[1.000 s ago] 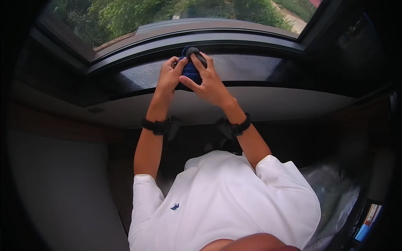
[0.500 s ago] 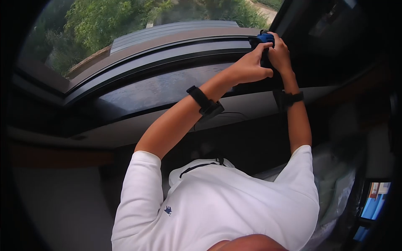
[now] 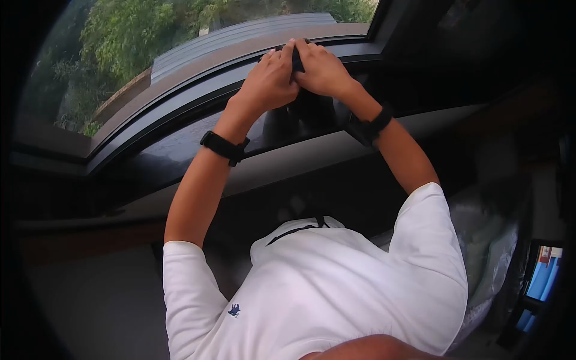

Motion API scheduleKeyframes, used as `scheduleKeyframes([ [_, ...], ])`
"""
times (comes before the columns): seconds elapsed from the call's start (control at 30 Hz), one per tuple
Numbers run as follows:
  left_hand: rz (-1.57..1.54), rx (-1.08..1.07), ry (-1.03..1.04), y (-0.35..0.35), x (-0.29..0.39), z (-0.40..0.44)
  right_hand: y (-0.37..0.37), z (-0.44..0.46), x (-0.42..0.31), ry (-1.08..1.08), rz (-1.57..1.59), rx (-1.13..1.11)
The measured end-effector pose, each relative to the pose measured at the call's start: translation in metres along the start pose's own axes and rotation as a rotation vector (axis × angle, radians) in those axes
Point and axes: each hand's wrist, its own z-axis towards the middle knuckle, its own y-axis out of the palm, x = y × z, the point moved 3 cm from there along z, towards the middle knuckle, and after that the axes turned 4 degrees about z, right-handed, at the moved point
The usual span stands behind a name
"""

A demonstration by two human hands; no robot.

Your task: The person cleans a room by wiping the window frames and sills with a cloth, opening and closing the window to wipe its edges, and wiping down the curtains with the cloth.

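Note:
A dark, bluish bundle that looks like a cloth (image 3: 297, 62) shows between my hands at the window frame (image 3: 210, 84). My left hand (image 3: 270, 79) is closed over its left side, fingertips at the upper edge of the frame. From the right, my right hand (image 3: 323, 69) grips the same bundle, its fingers meeting those of the left. Most of the cloth is hidden under both hands. A black band (image 3: 224, 147) is on my left wrist and another black band (image 3: 371, 125) on my right.
Beyond the window are green trees (image 3: 126, 42) and a grey ribbed panel (image 3: 240, 43). Below the frame runs a pale ledge (image 3: 270, 159). Clear plastic wrapping (image 3: 495, 252) lies at the right, near a small bright opening with something blue (image 3: 543, 279).
Both hands have moved left along the window frame with the cloth, away from the right corner. My left hand, partly spread before, has closed on it beside the right.

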Motion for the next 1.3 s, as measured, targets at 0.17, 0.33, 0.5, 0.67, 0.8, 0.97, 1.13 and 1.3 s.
scheduleKeyframes([
  [0.17,0.002,-0.018,0.062,0.033,0.003,0.028,-0.019,-0.001,0.02,0.168,-0.317,-0.128],
  [0.33,0.07,0.095,0.085,0.071,0.015,0.077,-0.036,0.005,0.069,0.329,-0.292,-0.196],
  [0.5,0.088,0.088,-0.009,0.084,0.022,0.089,-0.029,0.008,0.094,0.477,-0.216,-0.187],
  [0.67,0.025,0.095,0.011,0.074,0.03,0.075,-0.033,0.008,0.112,0.527,0.012,-0.122],
  [0.8,0.121,0.216,-0.021,0.075,0.039,0.078,-0.036,0.007,0.119,0.504,0.127,-0.042],
  [0.97,0.195,0.15,-0.047,0.046,0.047,0.063,-0.047,0.006,0.09,0.471,0.076,-0.064],
  [1.13,0.293,0.038,-0.173,0.029,0.018,0.051,-0.032,0.023,0.053,0.447,0.127,-0.14],
  [1.3,0.404,-0.07,-0.326,0.012,0.01,0.056,-0.019,0.044,0.064,0.355,0.165,-0.192],
])
